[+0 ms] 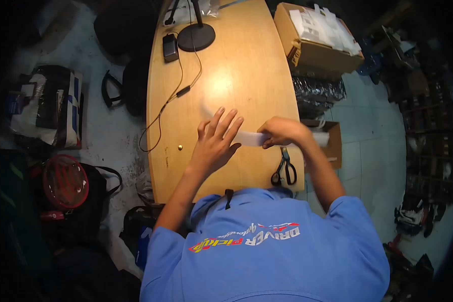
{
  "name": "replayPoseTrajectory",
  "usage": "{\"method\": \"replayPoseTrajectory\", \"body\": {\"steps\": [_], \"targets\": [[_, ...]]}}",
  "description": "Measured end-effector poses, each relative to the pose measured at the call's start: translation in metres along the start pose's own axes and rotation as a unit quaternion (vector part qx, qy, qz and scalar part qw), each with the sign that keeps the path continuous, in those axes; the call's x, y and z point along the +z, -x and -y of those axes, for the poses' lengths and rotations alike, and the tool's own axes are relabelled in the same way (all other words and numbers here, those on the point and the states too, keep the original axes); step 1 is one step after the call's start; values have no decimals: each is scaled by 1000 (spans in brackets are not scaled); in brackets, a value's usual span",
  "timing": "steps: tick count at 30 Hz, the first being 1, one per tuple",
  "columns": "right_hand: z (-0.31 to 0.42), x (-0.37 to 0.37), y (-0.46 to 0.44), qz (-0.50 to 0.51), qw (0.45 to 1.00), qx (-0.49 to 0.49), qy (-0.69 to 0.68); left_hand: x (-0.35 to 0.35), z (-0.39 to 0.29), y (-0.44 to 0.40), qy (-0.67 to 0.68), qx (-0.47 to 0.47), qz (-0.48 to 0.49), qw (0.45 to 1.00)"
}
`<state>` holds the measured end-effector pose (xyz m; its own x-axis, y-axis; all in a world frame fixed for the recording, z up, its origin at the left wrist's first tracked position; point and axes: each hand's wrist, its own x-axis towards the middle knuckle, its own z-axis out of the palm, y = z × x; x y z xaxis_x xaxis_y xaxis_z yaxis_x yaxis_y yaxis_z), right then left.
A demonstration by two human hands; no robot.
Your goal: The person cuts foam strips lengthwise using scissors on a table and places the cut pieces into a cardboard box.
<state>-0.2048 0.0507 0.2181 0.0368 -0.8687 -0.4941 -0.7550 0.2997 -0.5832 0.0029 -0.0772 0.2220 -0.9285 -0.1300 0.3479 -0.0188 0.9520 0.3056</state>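
A whitish, flexible-looking strip (249, 138) lies low over the wooden table between my hands; whether it is foam or plastic I cannot tell. Its right end is pinched in my right hand (285, 132), thumb and fingers closed. My left hand (218, 143) has its fingers stretched out and spread, palm down at the strip's left part, and covers some of it. A faint, pale end of the strip shows beyond the left fingers. Just below my right hand, a pair of dark-handled scissors (285, 168) rests near the table's right edge.
The wooden table (256, 65) bears a round black stand base (196, 38), a black adapter box (170, 48) with a cable, and a small brass-coloured knob (180, 147). A cardboard box (314, 50) stands right of the table. Bags and a red-rimmed racket (65, 181) are at left.
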Motion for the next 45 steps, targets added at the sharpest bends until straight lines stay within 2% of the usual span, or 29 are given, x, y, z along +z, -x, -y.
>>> {"method": "replayPoseTrajectory", "body": {"steps": [1, 2, 4, 5, 6, 7, 8, 10, 11, 13, 16, 18, 21, 25, 27, 28, 29, 31, 32, 35, 39, 45], "targets": [[10, -9, 14, 41, 999, -16, 28, -2, -2, -3, 11, 30, 22, 999], [20, -19, 26, 17, 999, 1, 35, 6, 8, 0, 55, 49, 76, 994], [14, -21, 38, -56, 998, 37, 7, 9, 15, -1, 209, -88, 191, 955], [-2, -13, 42, -167, 985, 8, 36, 8, 18, 0, 278, -154, 243, 917], [3, -9, 51, -332, 933, -17, 139, 23, 27, 10, 324, -164, 175, 915], [10, -3, 59, -483, 842, -45, 236, 40, 38, 18, 328, -195, 171, 909], [3, 8, 64, -501, 851, 3, 156, 57, 50, 25, 332, -227, 167, 900], [-14, 46, 71, -417, 897, 145, 19, 87, 67, 39, 296, -278, 184, 895], [-20, 71, 73, -368, 903, 217, -52, 95, 69, 42, 302, -284, 184, 891], [-28, 129, 77, -226, 912, 336, -57, 110, 67, 49, 319, -298, 187, 880], [-29, 196, 80, -299, 891, 342, -15, 122, 64, 53, 306, -309, 181, 882], [-24, 207, 78, -372, 868, 328, 4, 124, 64, 53, 310, -320, 184, 876], [-10, 189, 83, -256, 883, 392, -39, 122, 63, 54, 327, -332, 180, 866], [-10, 182, 78, -259, 881, 394, -37, 111, 62, 48, 343, -361, 205, 843], [-25, 182, 80, -259, 879, 393, -74, 114, 65, 52, 386, -366, 175, 829], [-34, 187, 83, -292, 878, 353, -138, 116, 68, 52, 407, -369, 155, 821], [-42, 191, 89, -278, 868, 325, -251, 118, 70, 53, 418, -374, 140, 816], [-41, 194, 105, -234, 812, 261, -467, 120, 71, 56, 439, -386, 113, 803], [-48, 202, 113, -184, 813, 213, -509, 119, 71, 56, 433, -384, 116, 807], [-33, 224, 124, -170, 755, 164, -611, 114, 67, 54, 419, -378, 128, 815], [-23, 238, 115, -183, 797, 148, -556, 119, 61, 53, 414, -377, 145, 816], [-18, 226, 86, -163, 764, 102, -616, 129, 51, 57, 427, -361, 146, 816]]}}
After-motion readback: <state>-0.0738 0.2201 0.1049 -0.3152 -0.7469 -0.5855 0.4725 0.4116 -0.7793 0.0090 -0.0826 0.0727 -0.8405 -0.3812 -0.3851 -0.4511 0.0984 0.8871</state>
